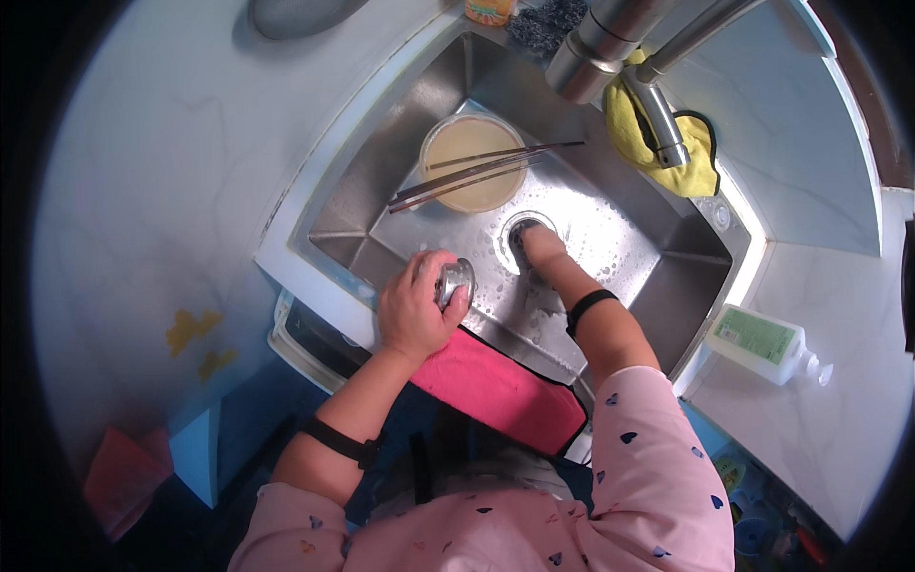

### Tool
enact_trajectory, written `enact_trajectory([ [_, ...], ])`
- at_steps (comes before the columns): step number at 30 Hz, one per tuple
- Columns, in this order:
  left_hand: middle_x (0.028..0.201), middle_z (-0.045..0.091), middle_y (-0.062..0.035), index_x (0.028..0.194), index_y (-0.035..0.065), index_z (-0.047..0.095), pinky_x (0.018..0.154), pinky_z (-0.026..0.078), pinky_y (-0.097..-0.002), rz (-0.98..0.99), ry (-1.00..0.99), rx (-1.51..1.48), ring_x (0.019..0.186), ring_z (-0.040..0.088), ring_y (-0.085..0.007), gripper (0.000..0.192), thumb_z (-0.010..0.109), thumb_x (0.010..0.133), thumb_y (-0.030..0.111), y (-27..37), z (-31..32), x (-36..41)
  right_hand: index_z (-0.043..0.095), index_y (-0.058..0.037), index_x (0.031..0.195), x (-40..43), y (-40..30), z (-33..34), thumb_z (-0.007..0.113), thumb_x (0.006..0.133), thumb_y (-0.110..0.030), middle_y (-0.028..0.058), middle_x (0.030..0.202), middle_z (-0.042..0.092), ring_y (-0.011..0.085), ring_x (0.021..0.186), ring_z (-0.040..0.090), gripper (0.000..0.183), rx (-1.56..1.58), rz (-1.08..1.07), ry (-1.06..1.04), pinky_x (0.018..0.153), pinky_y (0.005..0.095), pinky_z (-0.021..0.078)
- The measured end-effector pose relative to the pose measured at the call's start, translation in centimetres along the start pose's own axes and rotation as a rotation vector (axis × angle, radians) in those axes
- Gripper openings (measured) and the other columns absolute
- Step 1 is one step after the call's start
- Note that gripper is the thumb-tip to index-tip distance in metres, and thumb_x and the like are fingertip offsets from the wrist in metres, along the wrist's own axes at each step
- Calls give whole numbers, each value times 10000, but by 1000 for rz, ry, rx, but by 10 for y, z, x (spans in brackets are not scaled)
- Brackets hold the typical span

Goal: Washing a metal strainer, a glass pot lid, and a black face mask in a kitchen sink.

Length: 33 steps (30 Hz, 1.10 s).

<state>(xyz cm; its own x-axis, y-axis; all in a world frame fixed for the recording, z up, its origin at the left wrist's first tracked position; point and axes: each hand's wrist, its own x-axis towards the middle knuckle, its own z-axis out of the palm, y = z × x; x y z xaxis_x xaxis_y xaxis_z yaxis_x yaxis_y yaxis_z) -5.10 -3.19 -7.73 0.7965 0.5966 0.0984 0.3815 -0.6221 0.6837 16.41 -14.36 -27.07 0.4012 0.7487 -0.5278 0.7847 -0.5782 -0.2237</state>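
Note:
My left hand [409,307] grips a small round metal piece [455,282], which looks like a sink strainer, above the near left edge of the stainless steel sink [607,214]. Into the drain opening [515,247] reaches my right hand [545,247]. Its fingers are hidden down in the hole, so whether they grasp anything cannot be seen. Just beyond the drain stands a round plastic bowl [424,149] of cloudy yellowish liquid. Several dark chopsticks [468,174] lie across its rim. Water drops dot the sink floor.
A metal faucet [661,136] overhangs the far right rim, with a yellow cloth [697,161] behind it. A pink cloth [500,390] drapes the front edge. On the right counter lies a white bottle [754,343]. A dark scrubber [547,27] rests at the back.

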Motion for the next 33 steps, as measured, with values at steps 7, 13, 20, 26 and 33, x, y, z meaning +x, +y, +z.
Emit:
enact_trajectory([
  [7, 939, 563, -115, 1015, 91, 510, 696, 455, -409, -23, -14, 0, 820, 564, -356, 299, 557, 771, 257, -1, -1, -1, 597, -69, 955, -77, 11, -37, 603, 737, -388, 135, 940, 560, 297, 910, 561, 386, 104, -51, 145, 758, 393, 487],
  [13, 958, 569, -113, 1011, 97, 513, 708, 457, -408, -13, -13, -3, 831, 565, -352, 298, 563, 763, 255, 1, 2, 1, 483, -107, 1173, -110, 19, 0, 504, 808, -202, 128, 1123, 464, 328, 994, 518, 377, -139, -282, 15, 803, 378, 481],
  [20, 966, 573, -110, 1008, 107, 517, 715, 461, -407, -28, -12, 3, 844, 567, -347, 313, 578, 734, 246, -4, 1, -1, 560, -69, 1076, -70, 17, -17, 466, 771, -59, 111, 1096, 499, 267, 987, 510, 319, -29, -417, 255, 827, 326, 469],
  [26, 923, 572, -69, 989, 121, 514, 677, 456, -394, 0, 25, 4, 780, 571, -306, 324, 612, 703, 238, -4, 2, 0, 647, -36, 859, -5, 11, -17, 538, 725, -137, 80, 998, 561, 255, 959, 539, 200, -503, -709, 94, 750, 311, 497],
  [33, 928, 572, -72, 991, 116, 516, 666, 464, -386, 10, 35, -2, 780, 575, -304, 335, 610, 697, 245, -7, 0, 1, 468, 21, 1189, 8, 14, 14, 397, 846, -174, 210, 1134, 535, 316, 1091, 499, 401, -172, -342, -67, 904, 375, 414],
])
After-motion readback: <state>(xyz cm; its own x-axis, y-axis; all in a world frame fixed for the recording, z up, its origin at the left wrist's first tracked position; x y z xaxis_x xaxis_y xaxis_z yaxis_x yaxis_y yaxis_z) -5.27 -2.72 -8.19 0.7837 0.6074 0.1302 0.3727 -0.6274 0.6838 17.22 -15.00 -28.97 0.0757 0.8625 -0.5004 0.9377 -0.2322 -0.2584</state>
